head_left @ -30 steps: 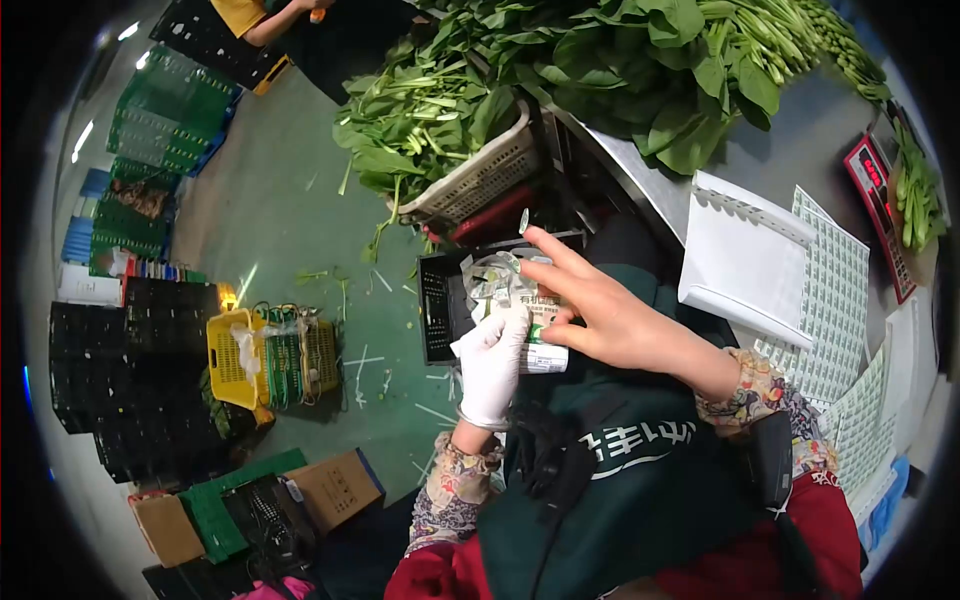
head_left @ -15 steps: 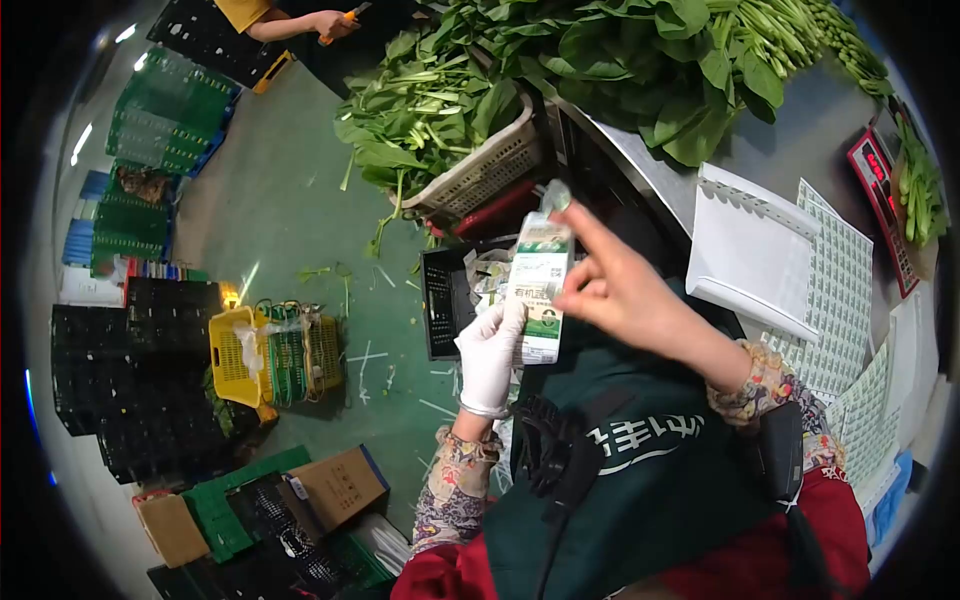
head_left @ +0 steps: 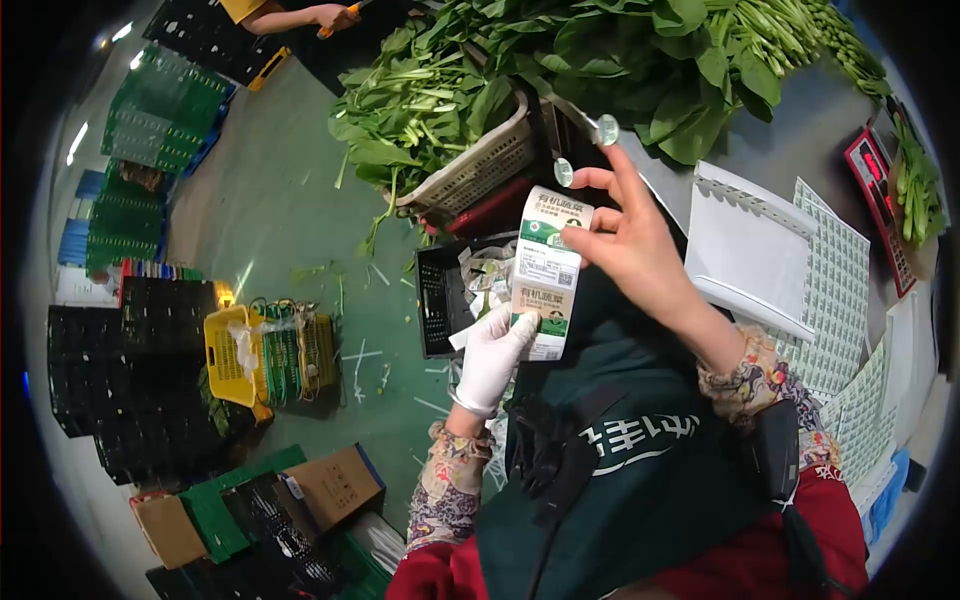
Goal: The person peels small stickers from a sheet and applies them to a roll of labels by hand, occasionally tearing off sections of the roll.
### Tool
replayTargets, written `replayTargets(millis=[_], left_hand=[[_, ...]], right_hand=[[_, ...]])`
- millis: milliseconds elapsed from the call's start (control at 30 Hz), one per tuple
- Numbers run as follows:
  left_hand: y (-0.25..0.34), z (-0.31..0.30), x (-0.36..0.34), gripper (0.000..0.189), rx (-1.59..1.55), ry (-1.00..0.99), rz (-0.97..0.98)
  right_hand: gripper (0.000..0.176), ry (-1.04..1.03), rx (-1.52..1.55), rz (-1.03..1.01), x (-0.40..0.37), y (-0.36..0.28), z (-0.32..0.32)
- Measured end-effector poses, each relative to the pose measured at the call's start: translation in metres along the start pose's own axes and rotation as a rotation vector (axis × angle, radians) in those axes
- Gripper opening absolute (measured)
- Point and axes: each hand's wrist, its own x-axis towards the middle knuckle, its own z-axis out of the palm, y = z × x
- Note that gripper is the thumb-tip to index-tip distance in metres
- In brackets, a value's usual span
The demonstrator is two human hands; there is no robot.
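My left hand, in a white glove, pinches the lower part of a strip of printed labels in green, white and brown. The strip stands upright before my apron, its top end bending over. My bare right hand is at the strip's right edge, fingers spread and thumb at the printed face. Small round clear-and-green stickers cling to two of its fingertips, one sticker higher and another sticker lower. Below the strip, a black crate holds crumpled printed labels or wrappers.
Leafy greens fill a beige basket and cover the metal table's far side. Sticker sheets, a white folder and a red scale lie right. A yellow basket stands left; another person's hand holds an orange-handled tool.
My right hand has lifted slightly and its fingers have spread, showing two round stickers on the fingertips. The label strip now shows more of its length, with its top turned toward me.
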Motion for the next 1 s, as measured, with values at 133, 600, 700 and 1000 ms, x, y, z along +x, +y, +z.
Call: replayTargets(millis=[133,600,700,1000], left_hand=[[-0.003,-0.003,0.0,0.022,0.01,0.163,0.128],[-0.001,-0.008,-0.003,0.024,0.083,-0.027,0.004],[-0.004,-0.01,0.001,0.027,-0.04,0.074,-0.08],[-0.006,-0.001,0.009,0.025,0.136,0.226,0.184]], right_hand=[[0.082,-0.231,-0.088,0.268,-0.019,0.009,0.006],[0.057,-0.063,0.123,0.224,-0.008,0.025,0.002],[0.026,-0.007,-0.279,-0.035,-0.015,0.045,0.003],[0.034,-0.251,-0.494,0.042,-0.038,0.04,0.018]])
